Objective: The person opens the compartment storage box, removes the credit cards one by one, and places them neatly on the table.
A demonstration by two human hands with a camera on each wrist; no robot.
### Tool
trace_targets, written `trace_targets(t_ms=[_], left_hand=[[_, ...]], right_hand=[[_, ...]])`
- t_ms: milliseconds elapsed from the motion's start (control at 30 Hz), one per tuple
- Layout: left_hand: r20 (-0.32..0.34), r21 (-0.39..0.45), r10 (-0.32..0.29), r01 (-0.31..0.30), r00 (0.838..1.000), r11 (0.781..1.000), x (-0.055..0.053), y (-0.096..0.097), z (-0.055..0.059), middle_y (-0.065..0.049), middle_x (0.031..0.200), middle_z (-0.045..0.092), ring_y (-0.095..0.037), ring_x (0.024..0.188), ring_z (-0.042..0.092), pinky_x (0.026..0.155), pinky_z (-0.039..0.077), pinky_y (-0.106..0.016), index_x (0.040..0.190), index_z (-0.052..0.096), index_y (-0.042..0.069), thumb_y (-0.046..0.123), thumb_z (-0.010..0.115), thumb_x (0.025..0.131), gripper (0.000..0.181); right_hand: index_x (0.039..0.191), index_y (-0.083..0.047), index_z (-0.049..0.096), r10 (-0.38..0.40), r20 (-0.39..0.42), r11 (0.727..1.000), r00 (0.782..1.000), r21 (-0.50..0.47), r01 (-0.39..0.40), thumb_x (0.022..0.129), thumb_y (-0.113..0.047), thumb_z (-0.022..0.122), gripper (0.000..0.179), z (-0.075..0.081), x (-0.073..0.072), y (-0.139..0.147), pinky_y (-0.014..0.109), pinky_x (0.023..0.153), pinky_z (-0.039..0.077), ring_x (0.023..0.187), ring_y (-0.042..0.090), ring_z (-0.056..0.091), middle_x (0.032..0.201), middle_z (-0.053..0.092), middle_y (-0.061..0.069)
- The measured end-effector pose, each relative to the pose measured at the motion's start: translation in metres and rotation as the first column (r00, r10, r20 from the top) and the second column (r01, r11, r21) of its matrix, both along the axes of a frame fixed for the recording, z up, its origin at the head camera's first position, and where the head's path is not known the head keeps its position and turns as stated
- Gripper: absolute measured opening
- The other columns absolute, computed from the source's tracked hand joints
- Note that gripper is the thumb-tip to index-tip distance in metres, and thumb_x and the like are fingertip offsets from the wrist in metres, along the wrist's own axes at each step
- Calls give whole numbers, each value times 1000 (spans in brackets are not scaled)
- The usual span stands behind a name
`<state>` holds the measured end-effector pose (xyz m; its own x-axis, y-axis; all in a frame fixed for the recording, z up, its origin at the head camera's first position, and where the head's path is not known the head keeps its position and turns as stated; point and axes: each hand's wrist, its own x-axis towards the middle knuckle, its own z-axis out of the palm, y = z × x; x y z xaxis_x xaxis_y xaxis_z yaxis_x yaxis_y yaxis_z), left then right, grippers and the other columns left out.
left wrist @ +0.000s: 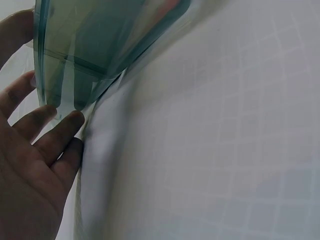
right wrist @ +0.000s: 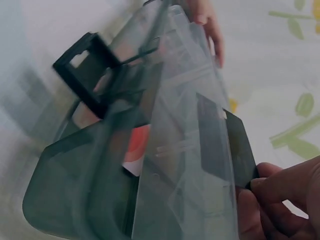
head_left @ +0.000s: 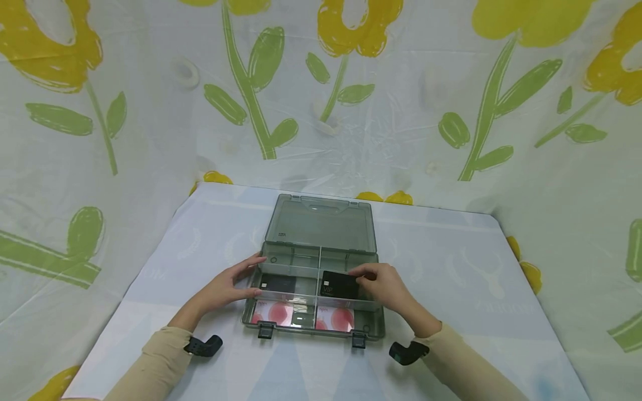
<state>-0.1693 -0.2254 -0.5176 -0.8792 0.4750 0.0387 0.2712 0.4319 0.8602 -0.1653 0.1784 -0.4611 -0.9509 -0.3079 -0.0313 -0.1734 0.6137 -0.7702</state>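
Note:
A translucent grey-green divided box [head_left: 305, 332] lies with its lid [head_left: 321, 223] folded back. My right hand [head_left: 383, 284] pinches the right end of a black card [head_left: 335, 285] marked VIP, between thumb and fingers. In the right wrist view this black card [right wrist: 239, 142] is tilted, partly behind a clear divider [right wrist: 175, 150]. My left hand [head_left: 228, 287] rests against the box's left side with thumb and fingers spread. The left wrist view shows its fingers [left wrist: 57, 135] touching the box wall [left wrist: 90, 55].
Another black card [head_left: 278, 283] lies in the middle-left compartment. Two pink-and-white cards with red circles, one at left [head_left: 273, 313] and one at right [head_left: 336, 319], lie in the front compartments. Two dark latches [head_left: 266, 330] hang at the front edge. Flower-printed sheets [head_left: 321, 139] surround the table.

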Motion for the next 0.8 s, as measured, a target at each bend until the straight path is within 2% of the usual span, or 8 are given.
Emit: trace_targets(t_ms=[367, 600, 800], left_hand=[[0, -6, 2, -2, 1000, 1000, 0, 0, -1, -16, 167, 24, -46, 145, 34, 118, 30, -58, 155, 43, 13, 29, 80, 90, 77], [-2, -6, 2, -2, 1000, 1000, -1, -1, -2, -16, 167, 24, -45, 145, 35, 118, 30, -57, 155, 43, 13, 30, 80, 90, 76], [3, 0, -3, 3, 1000, 1000, -1, -1, -4, -16, 167, 23, -45, 145, 34, 118, 30, -58, 155, 43, 14, 28, 80, 90, 76]], right_hand=[[114, -9, 78, 18, 147, 996, 989, -84, -6, 98, -4, 64, 22, -2, -4, 6, 28, 68, 56, 82, 16, 65, 114, 73, 9], [116, -7, 76, 30, 235, 985, 972, -171, 11, 98, -2, 62, 22, -4, -5, 5, 31, 66, 62, 74, 19, 68, 114, 71, 12], [118, -5, 74, 73, 243, 981, 967, -192, -26, 95, -4, 68, 24, -3, -4, 7, 34, 73, 62, 82, 20, 71, 124, 68, 17]])
